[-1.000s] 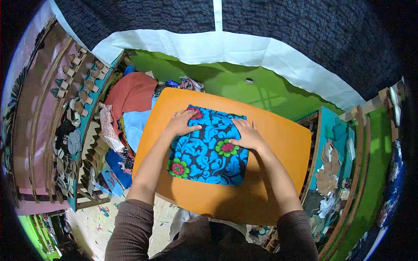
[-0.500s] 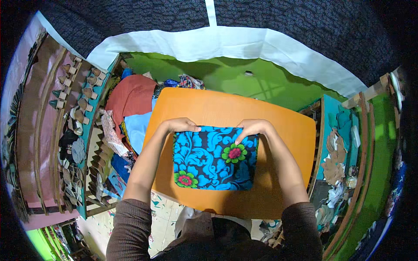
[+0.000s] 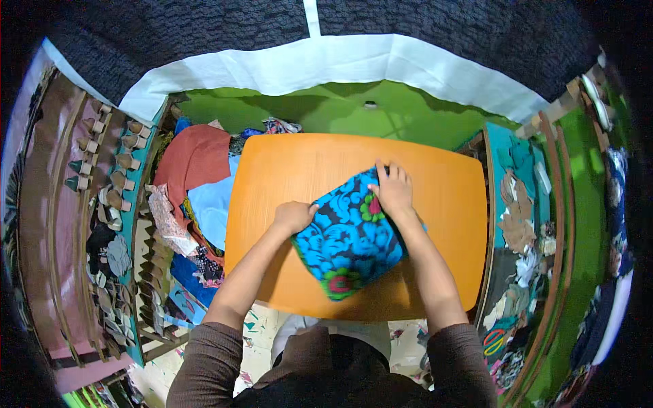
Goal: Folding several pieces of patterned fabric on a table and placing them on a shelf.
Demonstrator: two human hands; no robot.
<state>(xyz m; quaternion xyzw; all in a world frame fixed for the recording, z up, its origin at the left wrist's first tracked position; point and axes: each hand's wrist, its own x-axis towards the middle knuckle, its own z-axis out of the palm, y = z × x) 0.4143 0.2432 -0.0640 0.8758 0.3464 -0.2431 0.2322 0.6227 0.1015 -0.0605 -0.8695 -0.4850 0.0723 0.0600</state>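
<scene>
A folded piece of patterned cloth (image 3: 350, 234), black with blue leaf swirls and green-and-pink flowers, is turned at a slant over the orange table (image 3: 442, 177). My left hand (image 3: 294, 217) pinches its left upper edge, with the thumb against the fabric. Up at the far corner, my right hand (image 3: 394, 194) grips the cloth, its thumb beside a flower and its fingers along the edge. The fabric's near corner hangs toward me, close to the table's front edge. Whether the cloth touches the tabletop I cannot tell.
Left of the table lies a heap of fabrics, with a rust-red cloth (image 3: 197, 156) and a light blue one (image 3: 216, 204). Racks of wooden shoe lasts (image 3: 126, 161) stand farther left. On the right shelf are brown pieces (image 3: 517, 217) and yellow-handled scissors (image 3: 494, 342).
The cloth has turned from square-on to slanted and shifted a little right. My right hand has moved farther away over its far corner; my left hand has come nearer and to the right.
</scene>
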